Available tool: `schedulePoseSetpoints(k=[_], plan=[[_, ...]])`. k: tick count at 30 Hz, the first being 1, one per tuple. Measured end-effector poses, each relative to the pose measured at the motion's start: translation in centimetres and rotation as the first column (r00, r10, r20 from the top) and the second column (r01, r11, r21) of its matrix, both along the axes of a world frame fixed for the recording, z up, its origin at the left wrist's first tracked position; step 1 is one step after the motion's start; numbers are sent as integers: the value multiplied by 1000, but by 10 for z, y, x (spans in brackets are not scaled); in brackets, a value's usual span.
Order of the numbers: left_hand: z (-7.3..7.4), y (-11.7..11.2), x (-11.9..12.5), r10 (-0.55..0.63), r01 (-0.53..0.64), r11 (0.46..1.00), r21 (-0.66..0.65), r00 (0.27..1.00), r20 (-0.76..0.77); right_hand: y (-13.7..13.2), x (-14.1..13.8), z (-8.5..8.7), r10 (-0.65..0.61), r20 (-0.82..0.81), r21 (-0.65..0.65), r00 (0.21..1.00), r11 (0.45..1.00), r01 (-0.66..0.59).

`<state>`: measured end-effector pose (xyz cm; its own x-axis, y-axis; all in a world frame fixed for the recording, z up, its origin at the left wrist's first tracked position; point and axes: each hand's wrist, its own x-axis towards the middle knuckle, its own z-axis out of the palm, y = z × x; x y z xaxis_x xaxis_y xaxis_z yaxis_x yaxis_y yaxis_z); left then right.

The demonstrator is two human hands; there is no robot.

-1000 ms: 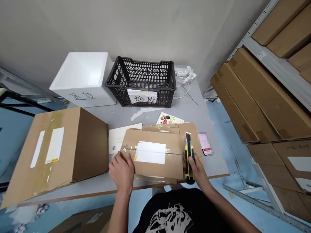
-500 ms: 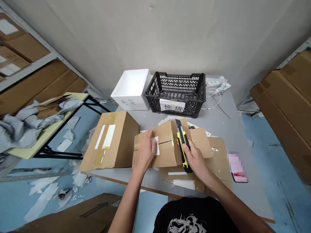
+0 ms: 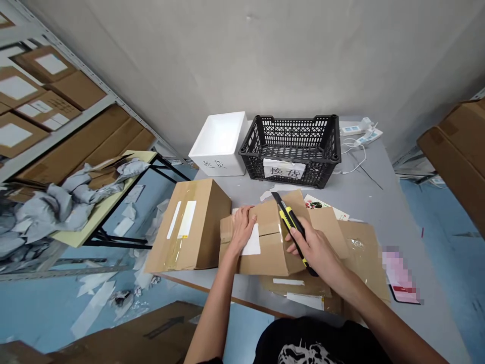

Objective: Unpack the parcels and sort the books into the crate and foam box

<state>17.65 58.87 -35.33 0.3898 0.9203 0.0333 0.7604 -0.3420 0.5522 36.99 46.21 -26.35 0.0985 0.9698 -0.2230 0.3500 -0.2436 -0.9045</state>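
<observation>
My right hand [image 3: 316, 247] is wrapped around a yellow and black utility knife [image 3: 293, 227]. Its dark blade points up and away, over the right end of a small cardboard box [image 3: 269, 253]. On top of that box, toward its left end, my left hand [image 3: 243, 227] lies with fingers extended, beside a white label [image 3: 252, 241]. Flaps [image 3: 329, 225] stick out open at the box's right end. Beneath it are flattened cardboard pieces [image 3: 364, 253]. Whether the blade touches the box I cannot tell.
A larger taped box [image 3: 182, 217] stands to the left. Behind are a white foam box [image 3: 220, 141] and a black plastic crate [image 3: 291, 146]. A phone [image 3: 401, 278], partly pixelated, lies right; power strips [image 3: 364, 131] sit at the back. Grey bags [image 3: 64, 202] cover a side table.
My left hand has slid toward the far left of the small box, uncovering more of its label. The knife is tilted more to the left. The whole view has shifted.
</observation>
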Motion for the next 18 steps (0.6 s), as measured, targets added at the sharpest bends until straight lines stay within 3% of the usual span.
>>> schedulePoseSetpoints(k=[5,8,13,18], plan=[[-4,11,-14,126,-126,991,-36,992,12,-7,-1,-1,-31,-51,-38,998,999,29],[-2,15,-23,184,-182,981,-61,983,28,-14,-4,5,19,-8,-115,1000,993,-20],[-4,14,-25,210,-206,976,-73,977,44,-16,-14,16,124,101,-117,987,987,-112],[-11,15,-24,203,-198,978,-67,976,72,-13,-25,9,104,200,-88,974,992,-88]])
